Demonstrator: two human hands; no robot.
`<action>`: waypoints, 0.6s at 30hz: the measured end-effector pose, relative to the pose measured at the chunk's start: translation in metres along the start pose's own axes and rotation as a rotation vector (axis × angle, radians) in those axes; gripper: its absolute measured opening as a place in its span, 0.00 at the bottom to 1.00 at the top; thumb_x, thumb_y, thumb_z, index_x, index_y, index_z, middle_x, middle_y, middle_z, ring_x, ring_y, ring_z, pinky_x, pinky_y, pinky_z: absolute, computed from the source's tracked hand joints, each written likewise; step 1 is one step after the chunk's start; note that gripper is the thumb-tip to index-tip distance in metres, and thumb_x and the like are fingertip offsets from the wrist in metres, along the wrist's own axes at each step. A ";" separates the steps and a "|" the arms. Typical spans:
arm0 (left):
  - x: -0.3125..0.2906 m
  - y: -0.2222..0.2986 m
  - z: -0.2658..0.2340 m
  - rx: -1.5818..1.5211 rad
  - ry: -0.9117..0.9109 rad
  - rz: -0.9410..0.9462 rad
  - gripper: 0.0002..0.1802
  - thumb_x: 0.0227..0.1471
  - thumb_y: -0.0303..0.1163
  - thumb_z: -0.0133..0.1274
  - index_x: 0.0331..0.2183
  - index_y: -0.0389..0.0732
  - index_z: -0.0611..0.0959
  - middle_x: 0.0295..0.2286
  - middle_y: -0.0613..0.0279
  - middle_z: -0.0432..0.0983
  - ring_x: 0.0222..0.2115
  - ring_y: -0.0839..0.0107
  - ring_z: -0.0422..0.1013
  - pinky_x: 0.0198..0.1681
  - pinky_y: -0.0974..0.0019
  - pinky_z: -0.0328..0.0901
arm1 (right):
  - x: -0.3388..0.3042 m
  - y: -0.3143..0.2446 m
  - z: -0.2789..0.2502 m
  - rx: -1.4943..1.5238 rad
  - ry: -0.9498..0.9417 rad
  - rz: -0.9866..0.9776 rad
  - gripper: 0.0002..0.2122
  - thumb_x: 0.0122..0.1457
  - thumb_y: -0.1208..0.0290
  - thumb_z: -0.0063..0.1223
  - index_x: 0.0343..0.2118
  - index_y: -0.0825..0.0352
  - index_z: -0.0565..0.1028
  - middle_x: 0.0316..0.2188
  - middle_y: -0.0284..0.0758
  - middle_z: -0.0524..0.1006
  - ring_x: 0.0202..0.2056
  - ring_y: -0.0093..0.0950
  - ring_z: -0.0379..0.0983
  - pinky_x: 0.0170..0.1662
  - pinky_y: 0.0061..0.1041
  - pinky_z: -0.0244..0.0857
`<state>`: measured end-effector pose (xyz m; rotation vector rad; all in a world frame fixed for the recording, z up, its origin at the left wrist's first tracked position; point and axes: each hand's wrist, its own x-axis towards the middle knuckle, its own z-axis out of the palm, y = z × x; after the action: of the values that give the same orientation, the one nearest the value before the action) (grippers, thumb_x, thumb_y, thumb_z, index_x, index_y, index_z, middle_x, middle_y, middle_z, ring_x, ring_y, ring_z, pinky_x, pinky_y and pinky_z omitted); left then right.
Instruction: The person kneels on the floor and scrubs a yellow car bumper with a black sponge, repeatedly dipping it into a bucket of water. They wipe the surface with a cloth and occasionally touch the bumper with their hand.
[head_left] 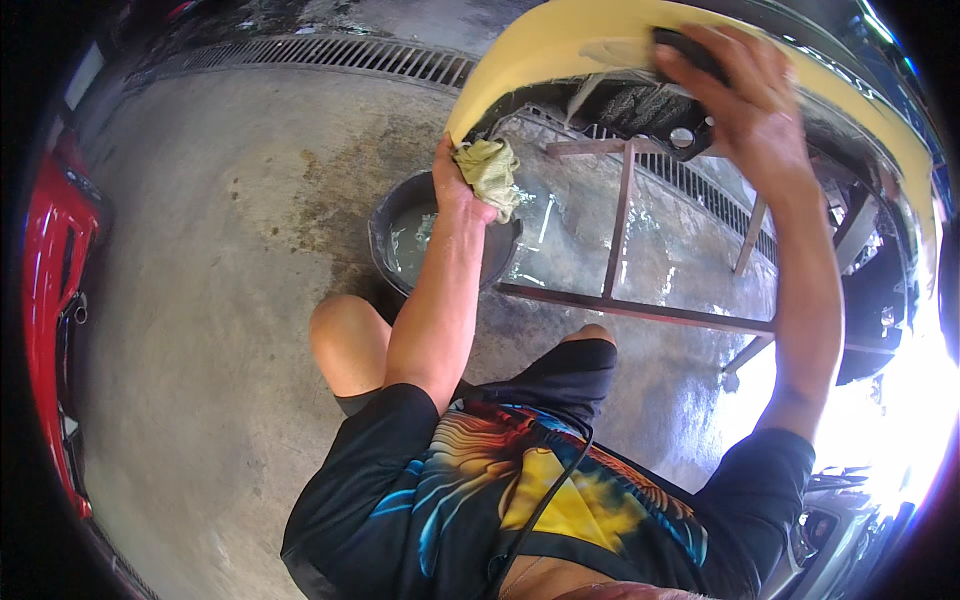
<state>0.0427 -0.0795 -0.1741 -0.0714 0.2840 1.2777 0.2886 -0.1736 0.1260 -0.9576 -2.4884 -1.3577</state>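
Note:
A yellow car bumper [545, 62] curves across the upper right, its dark inner side showing below the edge. My right hand [755, 105] presses a black block [688, 50], which looks like a sanding block, against the yellow surface. The block's working face is hidden. Near the bumper's left end, my left hand [460, 188] is closed on a crumpled yellow-green cloth [489, 172], and its fingertips seem to touch the bumper's lower tip. A greyish, duller patch [612, 50] shows on the yellow just left of the block.
Under my left forearm stands a dark round tub [383, 245] with water in it. A brown metal frame [618, 225] stands below the bumper on wet concrete [220, 250]. Drain grating [330, 48] crosses the floor behind. A red car part [50, 260] lies along the far left.

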 end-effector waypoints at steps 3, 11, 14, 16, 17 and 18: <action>0.001 0.000 -0.003 0.023 -0.059 -0.023 0.33 0.70 0.60 0.34 0.44 0.41 0.82 0.29 0.50 0.83 0.23 0.51 0.79 0.24 0.52 0.74 | -0.051 0.049 -0.046 -0.112 0.017 0.051 0.27 0.52 0.80 0.65 0.55 0.50 0.84 0.55 0.32 0.81 0.56 0.38 0.76 0.59 0.41 0.66; 0.013 0.004 -0.021 0.073 -0.104 0.006 0.39 0.69 0.62 0.30 0.42 0.37 0.84 0.32 0.48 0.82 0.28 0.50 0.78 0.27 0.47 0.72 | 0.031 -0.030 -0.005 0.359 -0.283 0.522 0.16 0.65 0.66 0.59 0.54 0.61 0.79 0.53 0.36 0.76 0.63 0.37 0.67 0.66 0.47 0.61; 0.008 0.007 -0.017 0.211 -0.090 -0.069 0.42 0.68 0.62 0.29 0.39 0.36 0.86 0.28 0.47 0.82 0.23 0.53 0.74 0.23 0.50 0.68 | 0.054 -0.045 0.009 0.159 0.079 -0.073 0.17 0.61 0.67 0.60 0.53 0.57 0.81 0.56 0.35 0.75 0.60 0.35 0.68 0.65 0.45 0.62; 0.008 0.007 -0.015 0.187 0.018 -0.024 0.43 0.67 0.62 0.28 0.38 0.35 0.86 0.28 0.47 0.82 0.23 0.53 0.75 0.22 0.49 0.68 | 0.046 -0.034 -0.020 0.108 0.032 -0.062 0.17 0.64 0.67 0.59 0.56 0.56 0.80 0.57 0.35 0.75 0.62 0.34 0.67 0.65 0.45 0.61; 0.008 0.007 -0.015 0.207 -0.022 -0.034 0.44 0.67 0.64 0.28 0.40 0.34 0.86 0.30 0.45 0.83 0.27 0.50 0.78 0.25 0.49 0.69 | 0.037 -0.025 -0.044 0.183 -0.236 0.253 0.17 0.67 0.64 0.57 0.58 0.56 0.79 0.59 0.35 0.75 0.63 0.35 0.66 0.67 0.45 0.59; 0.010 0.005 -0.017 0.205 -0.009 -0.023 0.44 0.67 0.64 0.29 0.41 0.34 0.86 0.31 0.44 0.83 0.28 0.48 0.78 0.27 0.48 0.70 | 0.022 -0.019 -0.062 0.211 -0.376 0.519 0.18 0.69 0.60 0.56 0.60 0.55 0.78 0.60 0.35 0.74 0.65 0.37 0.64 0.68 0.46 0.56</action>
<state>0.0380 -0.0722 -0.1920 0.1061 0.4042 1.2198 0.2493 -0.2203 0.1579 -1.7746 -2.2984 -0.7935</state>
